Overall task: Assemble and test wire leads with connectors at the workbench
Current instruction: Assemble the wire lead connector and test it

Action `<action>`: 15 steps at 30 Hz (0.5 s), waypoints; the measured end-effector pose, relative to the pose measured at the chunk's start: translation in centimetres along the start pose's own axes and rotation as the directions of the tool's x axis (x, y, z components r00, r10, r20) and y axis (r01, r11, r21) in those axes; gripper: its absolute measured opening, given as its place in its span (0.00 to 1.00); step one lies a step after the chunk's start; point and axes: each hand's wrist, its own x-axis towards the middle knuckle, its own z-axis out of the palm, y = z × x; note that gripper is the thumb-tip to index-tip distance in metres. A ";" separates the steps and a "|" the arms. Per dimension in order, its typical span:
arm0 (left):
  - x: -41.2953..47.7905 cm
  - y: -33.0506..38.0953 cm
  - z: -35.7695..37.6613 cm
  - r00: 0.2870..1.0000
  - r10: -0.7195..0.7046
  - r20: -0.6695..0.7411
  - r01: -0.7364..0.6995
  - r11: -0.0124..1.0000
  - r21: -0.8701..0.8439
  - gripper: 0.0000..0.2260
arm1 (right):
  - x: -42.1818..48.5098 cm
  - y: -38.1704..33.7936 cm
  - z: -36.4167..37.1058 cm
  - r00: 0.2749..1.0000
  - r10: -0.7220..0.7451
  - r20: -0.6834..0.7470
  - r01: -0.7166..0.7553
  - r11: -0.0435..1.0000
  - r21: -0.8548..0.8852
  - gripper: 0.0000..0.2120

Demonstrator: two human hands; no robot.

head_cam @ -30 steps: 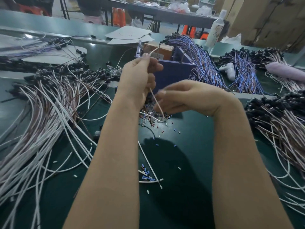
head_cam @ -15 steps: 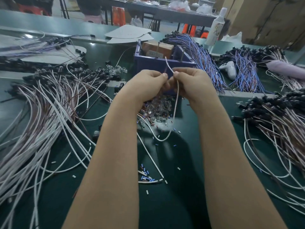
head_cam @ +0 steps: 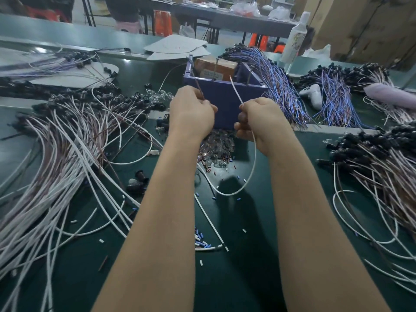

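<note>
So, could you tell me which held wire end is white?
The white lead pinched in the right hand; the left hand grips a dark brown lead.

Body check: only two arms were in frame, from the bottom edge up to the fingers. Left forearm (head_cam: pixel 162 210) and right forearm (head_cam: pixel 315 210) were bare along the whole visible length, skin smooth, plain and unmarked. The wide lens made both look thick at the bottom edge and narrow at the wrists. Left hand (head_cam: pixel 191 111) and right hand (head_cam: pixel 258 118) were bare too. Right thumb (head_cam: pixel 242 118) tip sat in shadow, nail detail too blurred to read. Any clothing was out of shot.
</note>
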 end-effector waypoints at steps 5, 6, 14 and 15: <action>-0.5 -0.4 1.3 0.982 0.082 -0.170 -0.064 0.992 0.108 0.08 | 0.4 0.7 0.2 0.987 -0.140 -0.080 0.135 0.989 -0.059 0.12; -0.5 -0.4 1.5 0.981 0.089 -0.174 -0.072 0.992 0.101 0.08 | 0.4 0.7 0.1 0.985 -0.151 -0.080 0.146 0.988 -0.058 0.12; -0.3 -0.8 1.9 0.991 0.129 -0.015 -0.120 0.955 0.273 0.11 | 0.1 0.6 0.2 0.980 -0.170 -0.101 0.165 0.985 -0.050 0.09; -0.3 -0.9 1.9 0.992 0.124 -0.010 -0.116 0.948 0.298 0.11 | 0.2 0.6 0.2 0.980 -0.173 -0.102 0.168 0.984 -0.050 0.09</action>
